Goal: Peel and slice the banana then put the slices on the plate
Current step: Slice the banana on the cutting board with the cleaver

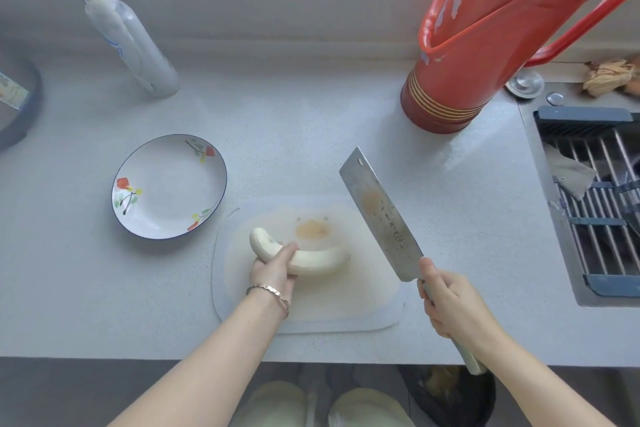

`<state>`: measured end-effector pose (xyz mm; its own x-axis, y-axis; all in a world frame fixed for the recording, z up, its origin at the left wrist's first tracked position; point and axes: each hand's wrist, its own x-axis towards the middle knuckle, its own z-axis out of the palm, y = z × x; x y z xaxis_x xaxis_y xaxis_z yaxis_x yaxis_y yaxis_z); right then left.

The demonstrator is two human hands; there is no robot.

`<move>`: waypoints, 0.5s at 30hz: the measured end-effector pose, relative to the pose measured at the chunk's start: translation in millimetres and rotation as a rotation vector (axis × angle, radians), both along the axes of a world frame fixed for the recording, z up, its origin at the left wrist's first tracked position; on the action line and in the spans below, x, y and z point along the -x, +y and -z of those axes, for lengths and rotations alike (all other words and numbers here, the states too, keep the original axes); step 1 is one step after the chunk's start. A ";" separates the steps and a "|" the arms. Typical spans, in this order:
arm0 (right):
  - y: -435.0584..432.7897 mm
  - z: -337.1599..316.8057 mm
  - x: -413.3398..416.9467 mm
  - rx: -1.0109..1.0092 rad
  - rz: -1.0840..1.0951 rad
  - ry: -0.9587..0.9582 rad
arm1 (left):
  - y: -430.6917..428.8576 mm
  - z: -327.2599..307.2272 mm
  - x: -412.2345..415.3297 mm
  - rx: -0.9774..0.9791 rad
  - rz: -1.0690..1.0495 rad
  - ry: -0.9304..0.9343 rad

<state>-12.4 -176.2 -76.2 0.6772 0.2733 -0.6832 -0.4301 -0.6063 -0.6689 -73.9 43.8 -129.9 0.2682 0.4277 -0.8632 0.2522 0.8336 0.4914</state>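
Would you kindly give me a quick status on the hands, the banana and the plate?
Left hand holds peeled banana on cutting board. Right hand grips cleaver; banana uncut. Plate bare, nothing between it and board.

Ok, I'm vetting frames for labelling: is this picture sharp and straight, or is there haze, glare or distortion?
Head view: wide-angle distortion, the red thermos and pump bottle lean outward. Head view: milky haze over the upper part, softening the bottle. Head view: banana, cleaver, left hand and right hand near the middle are clear; shadows faint.
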 end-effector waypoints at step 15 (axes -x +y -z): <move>16.5 -5.2 24.8 0.122 -0.208 -0.114 | -20.8 3.2 22.0 -1.654 1.402 0.177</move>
